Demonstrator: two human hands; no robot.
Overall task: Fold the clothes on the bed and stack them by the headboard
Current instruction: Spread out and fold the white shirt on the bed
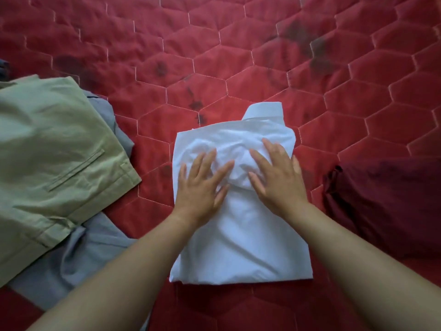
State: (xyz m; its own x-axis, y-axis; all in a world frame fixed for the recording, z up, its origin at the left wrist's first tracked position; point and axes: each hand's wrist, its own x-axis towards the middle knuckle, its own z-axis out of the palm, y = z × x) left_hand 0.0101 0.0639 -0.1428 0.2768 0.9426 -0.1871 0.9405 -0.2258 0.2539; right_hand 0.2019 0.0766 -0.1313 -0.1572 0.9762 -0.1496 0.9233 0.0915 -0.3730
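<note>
White cotton takes the middle of the view: a shirt (241, 247) lies folded into a narrow rectangle on the red quilt (238, 56), its collar (263, 112) poking out at the far end; both hands rest on the far half of the shirt, the left hand (200, 185) and the right hand (276, 177) side by side, fingers spread and flat, palms down, pinching nothing; between them the cloth bunches into wrinkles, so the step in hand looks like smoothing the fold rather than making a new one; left of the shirt, a pair of olive trousers (52, 151) lies over a grey garment (90, 249), apart from the shirt; right of the shirt, also apart, sits a dark maroon garment (386, 201), which looks unfolded; no headboard shows, so which way the stack lies from the shirt cannot be told; the next move probably calls for pressing the wrinkles outward, then either folding the near half up to the collar or sliding both hands under the shirt and lifting it level so the fold holds.
</note>
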